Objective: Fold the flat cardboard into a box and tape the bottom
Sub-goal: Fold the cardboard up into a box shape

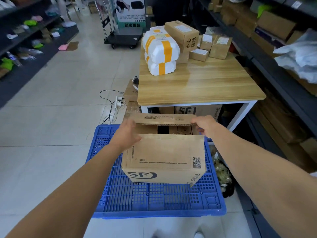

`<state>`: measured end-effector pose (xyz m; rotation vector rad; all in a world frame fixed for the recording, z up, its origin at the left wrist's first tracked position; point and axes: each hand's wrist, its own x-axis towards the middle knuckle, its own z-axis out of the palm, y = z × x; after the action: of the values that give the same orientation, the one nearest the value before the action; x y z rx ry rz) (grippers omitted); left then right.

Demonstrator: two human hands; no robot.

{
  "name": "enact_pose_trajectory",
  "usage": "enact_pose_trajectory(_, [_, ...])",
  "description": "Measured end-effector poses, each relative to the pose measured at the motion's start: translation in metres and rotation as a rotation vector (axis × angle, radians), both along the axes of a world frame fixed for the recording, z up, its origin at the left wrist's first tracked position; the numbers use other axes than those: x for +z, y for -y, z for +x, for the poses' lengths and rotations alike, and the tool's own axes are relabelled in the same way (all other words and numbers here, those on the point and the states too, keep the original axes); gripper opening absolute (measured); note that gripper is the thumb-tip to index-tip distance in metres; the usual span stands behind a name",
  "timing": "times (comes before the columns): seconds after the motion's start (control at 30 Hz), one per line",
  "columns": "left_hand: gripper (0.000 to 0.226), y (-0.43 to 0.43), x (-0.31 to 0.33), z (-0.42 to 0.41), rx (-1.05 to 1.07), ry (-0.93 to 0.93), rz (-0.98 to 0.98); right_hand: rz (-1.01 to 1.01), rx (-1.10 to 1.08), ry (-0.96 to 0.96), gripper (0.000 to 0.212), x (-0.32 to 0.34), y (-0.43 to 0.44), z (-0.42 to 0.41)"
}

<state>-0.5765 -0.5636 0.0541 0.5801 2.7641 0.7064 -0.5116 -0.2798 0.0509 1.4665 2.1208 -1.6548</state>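
Observation:
A brown cardboard box with an SF logo stands opened up on a blue plastic pallet. Its near flap lies folded flat across the top; the far flap is partly raised, leaving a gap into the box. My left hand rests on the box's top left corner, fingers over the near flap's edge. My right hand grips the right end of the far flap. No tape is visible.
A wooden table stands just beyond the box, carrying white foam parcels and small cartons. More SF cartons sit under it. Shelves line both sides. A power strip with cables lies on the tiled floor; a trolley is farther back.

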Motion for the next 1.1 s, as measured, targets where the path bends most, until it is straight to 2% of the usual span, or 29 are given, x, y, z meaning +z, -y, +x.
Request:
enact_pose_trajectory(0.1, [0.074, -0.003, -0.016, 0.003, -0.029, -0.143, -0.119, 0.097, 0.126, 0.081, 0.036, -0.010, 0.004, 0.003])
enact_pose_trajectory(0.17, [0.080, -0.005, -0.021, 0.000, -0.078, -0.118, -0.161, 0.174, 0.189, 0.130, 0.046, -0.016, 0.005, 0.002])
enact_pose_trajectory(0.3, [0.065, -0.011, -0.028, -0.006, -0.193, 0.002, -0.243, 0.272, 0.259, 0.183, 0.064, -0.025, 0.007, 0.002])
enact_pose_trajectory(0.43, [0.054, -0.011, -0.037, -0.010, -0.199, 0.131, -0.141, 0.316, 0.310, 0.208, 0.057, -0.031, 0.010, 0.005])
enact_pose_trajectory(0.57, [0.052, -0.012, -0.044, -0.012, -0.180, 0.101, -0.115, 0.299, 0.311, 0.234, 0.048, -0.039, 0.006, 0.010])
enact_pose_trajectory(0.77, [0.052, -0.015, -0.044, -0.012, -0.195, 0.099, -0.175, 0.313, 0.288, 0.244, 0.034, -0.040, 0.008, 0.019])
enact_pose_trajectory(0.83, [0.052, -0.018, -0.038, -0.012, -0.183, 0.108, -0.191, 0.341, 0.312, 0.239, 0.035, -0.033, 0.010, 0.022])
enact_pose_trajectory(0.97, [0.048, -0.026, -0.027, -0.008, -0.156, 0.119, -0.178, 0.473, 0.355, 0.241, 0.049, -0.015, 0.015, 0.023])
enact_pose_trajectory(1.1, [0.039, -0.034, -0.009, -0.002, -0.197, 0.060, -0.198, 0.655, 0.420, 0.231, 0.044, 0.010, 0.017, 0.023])
